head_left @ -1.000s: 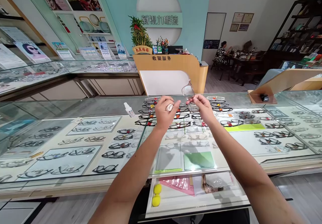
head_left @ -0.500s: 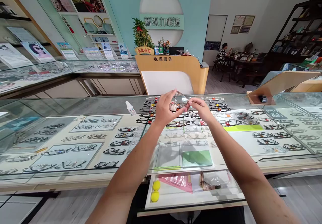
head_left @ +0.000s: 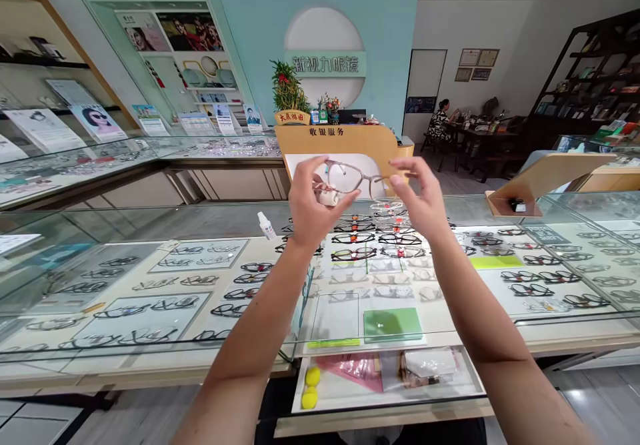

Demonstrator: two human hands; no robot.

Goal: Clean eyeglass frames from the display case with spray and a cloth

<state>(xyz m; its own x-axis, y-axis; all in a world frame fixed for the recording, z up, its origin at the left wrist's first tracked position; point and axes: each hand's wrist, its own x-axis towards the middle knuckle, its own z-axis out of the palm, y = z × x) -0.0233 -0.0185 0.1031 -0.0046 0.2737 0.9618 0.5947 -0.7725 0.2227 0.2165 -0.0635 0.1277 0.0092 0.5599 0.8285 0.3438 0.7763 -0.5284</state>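
A pair of eyeglasses (head_left: 361, 179) with a thin, light brownish frame is held up above the glass counter. My left hand (head_left: 313, 201) grips them at the left lens side, its thumb below and fingers above. A small white piece (head_left: 327, 196), perhaps cloth or tissue, is tucked in the same hand. My right hand (head_left: 423, 195) is beside the other lens, thumb and fingers apart; whether a fingertip touches the frame is hard to see. Below the hands, rows of eyeglasses (head_left: 354, 238) with small red tags lie on the counter.
A small white bottle (head_left: 267, 225) stands left of my hands. Under the glass are more frames and a green sheet (head_left: 393, 323). An opened drawer (head_left: 390, 391) near me holds yellow balls (head_left: 310, 397). A wooden-framed mirror or stand (head_left: 550, 175) is at right; a person (head_left: 440, 125) sits far back.
Both hands have come up with the eyeglasses, which now show more openly. My right hand has moved rightward and its fingers have spread from the frame. The view has tilted up slightly.
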